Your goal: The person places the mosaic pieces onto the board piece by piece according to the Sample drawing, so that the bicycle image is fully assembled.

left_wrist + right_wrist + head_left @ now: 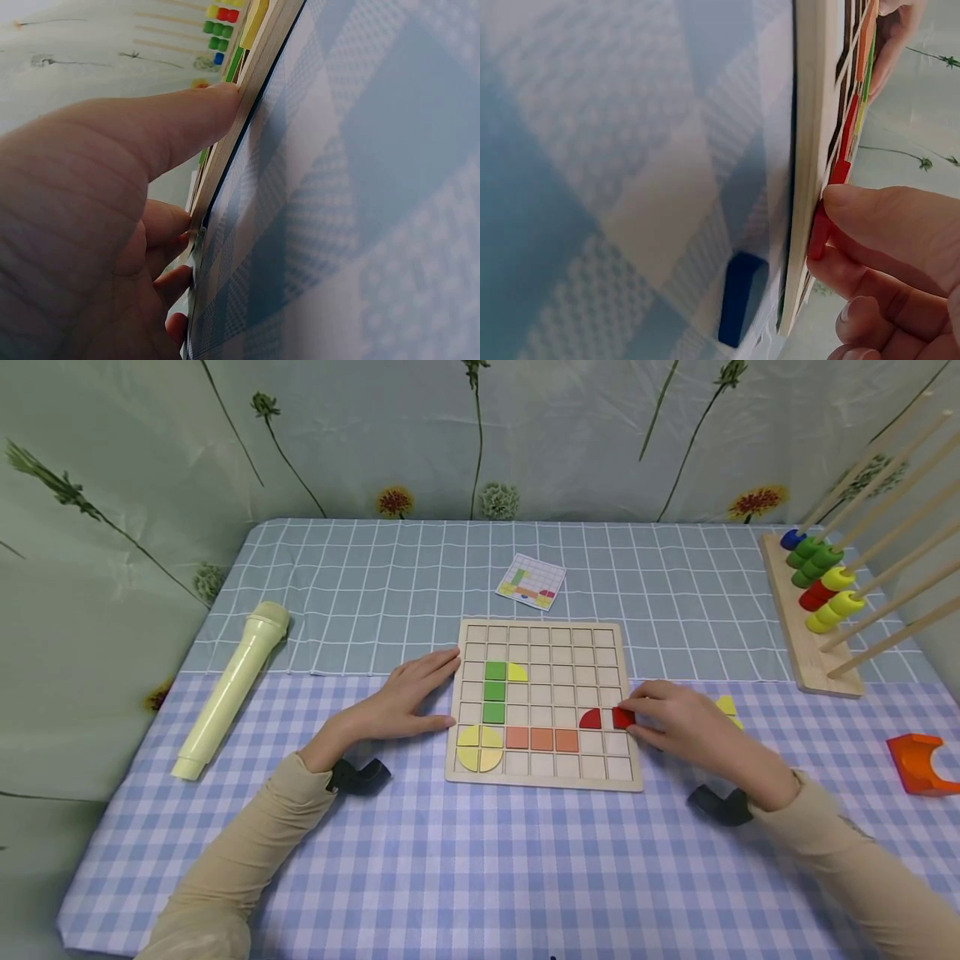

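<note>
A square wooden grid board (543,772) lies on the checked cloth. Against its left edge rests my left hand (408,697), thumb and fingertips touching the rim; the left wrist view shows the thumb (191,120) on that edge. My right hand (678,722) pinches a red tile (622,718) between thumb and fingers at the board's right side. Left of it, a red quarter-circle tile (591,719) sits in the grid. Green square tiles (494,692) form a column, orange square tiles (542,739) a row, and yellow quarter-circles (480,748) a circle at lower left.
Behind the board lies a pattern card (531,582). Yellow tiles (726,705) are partly hidden by my right hand, and a blue piece (742,300) lies beside the board. A pale tube (232,693) is at left; a wooden bead rack (813,618) and orange block (918,764) are right.
</note>
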`<state>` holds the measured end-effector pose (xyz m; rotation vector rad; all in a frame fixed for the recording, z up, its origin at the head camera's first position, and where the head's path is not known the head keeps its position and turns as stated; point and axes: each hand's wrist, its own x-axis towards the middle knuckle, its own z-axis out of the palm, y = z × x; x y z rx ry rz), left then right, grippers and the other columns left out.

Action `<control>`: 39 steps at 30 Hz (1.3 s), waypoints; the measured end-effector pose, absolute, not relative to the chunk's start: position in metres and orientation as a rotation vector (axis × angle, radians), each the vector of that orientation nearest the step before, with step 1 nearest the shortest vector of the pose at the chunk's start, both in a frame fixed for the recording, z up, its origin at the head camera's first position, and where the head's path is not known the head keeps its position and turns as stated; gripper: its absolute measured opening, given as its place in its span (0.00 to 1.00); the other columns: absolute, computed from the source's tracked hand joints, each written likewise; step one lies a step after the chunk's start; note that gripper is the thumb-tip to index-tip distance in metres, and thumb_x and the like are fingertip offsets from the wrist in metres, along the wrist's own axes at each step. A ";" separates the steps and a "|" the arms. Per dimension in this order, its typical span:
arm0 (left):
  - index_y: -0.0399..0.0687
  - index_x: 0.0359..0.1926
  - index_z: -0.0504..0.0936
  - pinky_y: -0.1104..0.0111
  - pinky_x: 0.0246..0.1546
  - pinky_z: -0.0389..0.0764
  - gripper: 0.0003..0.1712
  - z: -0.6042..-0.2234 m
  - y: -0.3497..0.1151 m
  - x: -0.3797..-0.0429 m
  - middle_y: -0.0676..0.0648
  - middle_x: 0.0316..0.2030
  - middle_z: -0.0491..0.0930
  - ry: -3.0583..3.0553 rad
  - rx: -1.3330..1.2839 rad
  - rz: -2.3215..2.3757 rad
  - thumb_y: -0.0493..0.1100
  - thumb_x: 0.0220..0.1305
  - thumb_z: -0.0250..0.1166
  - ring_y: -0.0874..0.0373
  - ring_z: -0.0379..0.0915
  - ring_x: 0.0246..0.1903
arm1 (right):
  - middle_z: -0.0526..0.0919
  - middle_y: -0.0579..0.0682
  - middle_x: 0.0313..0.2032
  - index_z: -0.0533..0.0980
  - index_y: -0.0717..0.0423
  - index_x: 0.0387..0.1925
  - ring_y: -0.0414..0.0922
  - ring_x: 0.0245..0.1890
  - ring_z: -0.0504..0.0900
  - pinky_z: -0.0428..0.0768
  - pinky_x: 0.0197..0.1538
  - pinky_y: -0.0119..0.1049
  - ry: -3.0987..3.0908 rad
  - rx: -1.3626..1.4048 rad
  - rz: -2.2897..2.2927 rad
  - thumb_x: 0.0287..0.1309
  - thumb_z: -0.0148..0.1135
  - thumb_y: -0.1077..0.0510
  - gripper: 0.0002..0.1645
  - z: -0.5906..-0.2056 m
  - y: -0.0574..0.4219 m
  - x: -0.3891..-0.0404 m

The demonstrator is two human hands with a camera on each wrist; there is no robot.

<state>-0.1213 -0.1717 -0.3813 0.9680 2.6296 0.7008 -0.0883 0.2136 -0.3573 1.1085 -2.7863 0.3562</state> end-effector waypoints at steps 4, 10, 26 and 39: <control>0.43 0.73 0.47 0.47 0.69 0.46 0.48 -0.381 -0.172 -0.121 0.44 0.74 0.46 2.629 0.967 0.700 0.53 0.61 0.62 0.47 0.41 0.73 | 0.82 0.50 0.32 0.83 0.60 0.36 0.41 0.31 0.78 0.79 0.33 0.36 -2.785 1.127 0.370 0.40 0.74 0.63 0.15 -0.359 0.211 -0.089; 0.43 0.73 0.47 0.47 0.69 0.46 0.48 -0.382 -0.172 -0.121 0.44 0.74 0.45 2.629 0.969 0.699 0.53 0.61 0.62 0.47 0.41 0.73 | 0.81 0.50 0.32 0.83 0.61 0.36 0.41 0.31 0.77 0.79 0.34 0.35 -2.777 1.170 0.389 0.41 0.74 0.63 0.16 -0.360 0.206 -0.091; 0.42 0.73 0.47 0.47 0.69 0.46 0.48 -0.382 -0.171 -0.122 0.44 0.74 0.45 2.627 0.956 0.699 0.53 0.60 0.62 0.47 0.40 0.74 | 0.82 0.53 0.35 0.83 0.61 0.37 0.45 0.33 0.80 0.80 0.33 0.39 -2.734 1.122 0.348 0.40 0.74 0.64 0.17 -0.351 0.215 -0.087; 0.44 0.73 0.46 0.47 0.69 0.45 0.49 -0.383 -0.172 -0.123 0.45 0.74 0.44 2.620 0.960 0.708 0.53 0.60 0.62 0.48 0.39 0.74 | 0.82 0.58 0.36 0.82 0.63 0.39 0.50 0.34 0.81 0.81 0.37 0.47 -2.904 0.913 0.257 0.41 0.72 0.65 0.18 -0.348 0.258 -0.083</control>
